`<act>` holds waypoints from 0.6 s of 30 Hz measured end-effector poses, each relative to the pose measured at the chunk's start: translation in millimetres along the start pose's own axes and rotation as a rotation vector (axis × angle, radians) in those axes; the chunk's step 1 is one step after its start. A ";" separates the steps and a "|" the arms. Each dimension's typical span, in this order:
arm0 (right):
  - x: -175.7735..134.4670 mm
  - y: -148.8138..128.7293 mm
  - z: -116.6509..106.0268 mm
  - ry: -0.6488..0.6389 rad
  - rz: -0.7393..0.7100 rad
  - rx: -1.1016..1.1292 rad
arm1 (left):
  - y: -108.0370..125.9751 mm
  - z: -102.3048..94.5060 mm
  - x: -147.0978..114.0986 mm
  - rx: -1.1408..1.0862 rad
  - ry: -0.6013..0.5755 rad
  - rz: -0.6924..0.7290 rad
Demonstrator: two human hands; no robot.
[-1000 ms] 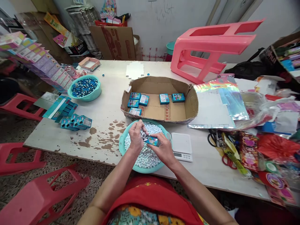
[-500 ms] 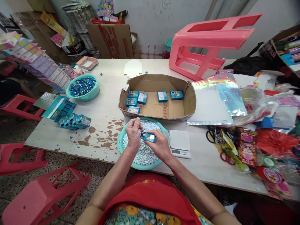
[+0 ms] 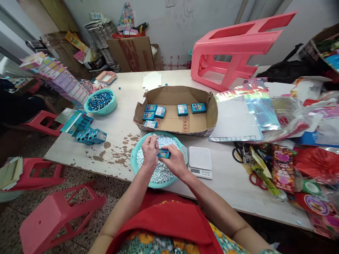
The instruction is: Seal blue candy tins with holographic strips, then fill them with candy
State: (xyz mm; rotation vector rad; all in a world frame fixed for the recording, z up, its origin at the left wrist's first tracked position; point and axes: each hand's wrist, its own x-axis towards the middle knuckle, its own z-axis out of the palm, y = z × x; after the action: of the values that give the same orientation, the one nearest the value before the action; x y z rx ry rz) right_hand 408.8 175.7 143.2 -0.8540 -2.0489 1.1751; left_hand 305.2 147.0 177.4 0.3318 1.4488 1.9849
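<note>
My right hand (image 3: 176,162) holds a small blue printed candy box (image 3: 163,153) between thumb and fingers, its label facing up. At the box's left end is my left hand (image 3: 149,151), its fingers pinched together; whatever they hold is hidden. Both hands are over a turquoise basin (image 3: 162,185) full of small white pellet-like sweets (image 3: 159,174). Behind the basin stands a cut-down cardboard box (image 3: 174,130) with several similar blue boxes (image 3: 160,112) lying in it.
Right of the basin sits a white digital scale (image 3: 200,158). More blue boxes (image 3: 96,136) and a basin of shiny blue pieces (image 3: 100,101) stand left. An upturned pink stool (image 3: 225,67), scissors (image 3: 256,180) and plastic packets crowd the right. Red stools (image 3: 50,211) stand on the floor.
The blue box has shifted slightly left and turned so its label shows more squarely. Both hands stay close together over the basin. The whole view has swung a little to the left.
</note>
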 end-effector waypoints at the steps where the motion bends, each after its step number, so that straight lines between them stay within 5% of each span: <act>1: 0.1 0.7 -1.0 -0.011 -0.001 0.012 | 1.4 0.9 -1.3 -0.006 0.007 0.007; 6: 2.0 3.2 -11.4 -0.049 0.061 0.140 | 6.9 -11.8 8.8 -0.010 0.076 0.078; 10: -6.6 6.9 -38.0 -0.029 0.070 0.274 | -13.3 -50.3 17.4 0.401 -0.016 0.127; 14: -29.3 32.2 -78.4 0.144 0.199 0.268 | -29.8 -82.6 33.7 1.017 -0.276 0.257; 18: -50.3 89.5 -102.5 0.422 0.356 0.099 | -18.3 -67.0 105.0 1.226 -0.288 0.406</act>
State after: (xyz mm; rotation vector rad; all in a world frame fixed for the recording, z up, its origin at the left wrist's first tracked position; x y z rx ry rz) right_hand 537.9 222.1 96.1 -1.3287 -1.5254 1.1466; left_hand 195.3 166.0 119.1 1.4362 2.3421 0.9587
